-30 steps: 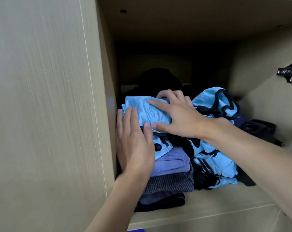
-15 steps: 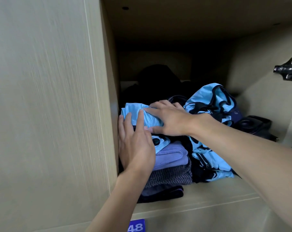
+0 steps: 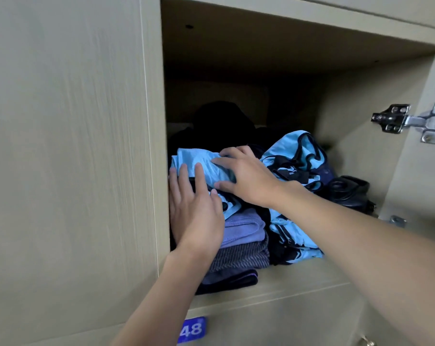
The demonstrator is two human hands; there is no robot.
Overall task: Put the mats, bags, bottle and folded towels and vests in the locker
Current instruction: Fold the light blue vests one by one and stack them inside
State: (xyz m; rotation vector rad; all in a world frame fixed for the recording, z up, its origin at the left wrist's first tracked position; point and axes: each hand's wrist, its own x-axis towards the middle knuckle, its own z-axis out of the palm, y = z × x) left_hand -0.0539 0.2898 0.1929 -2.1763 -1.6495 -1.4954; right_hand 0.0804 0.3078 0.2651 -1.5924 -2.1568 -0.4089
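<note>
Blue "48" plate [image 3: 192, 329], left hand [image 3: 199, 216] flat, right hand [image 3: 248, 178] gripping light-blue vest [image 3: 195, 156]

Locker [image 3: 298, 278]: 1. Hands: 2, left hand [image 3: 196, 216], right hand [image 3: 248, 178]. Stacked towels: 3, purple towel [image 3: 243, 227], striped towel [image 3: 241, 258], dark towel [image 3: 228, 279]. Light blue vests: at least 2, folded vest [image 3: 199, 158], bunched vest [image 3: 293, 156]. Number plate [image 3: 192, 329]: 1.

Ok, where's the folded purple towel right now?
In the head view, the purple towel sits in the stack at the left of the locker, under the light blue vest and above the striped grey towel, just beside the left hand.
</note>
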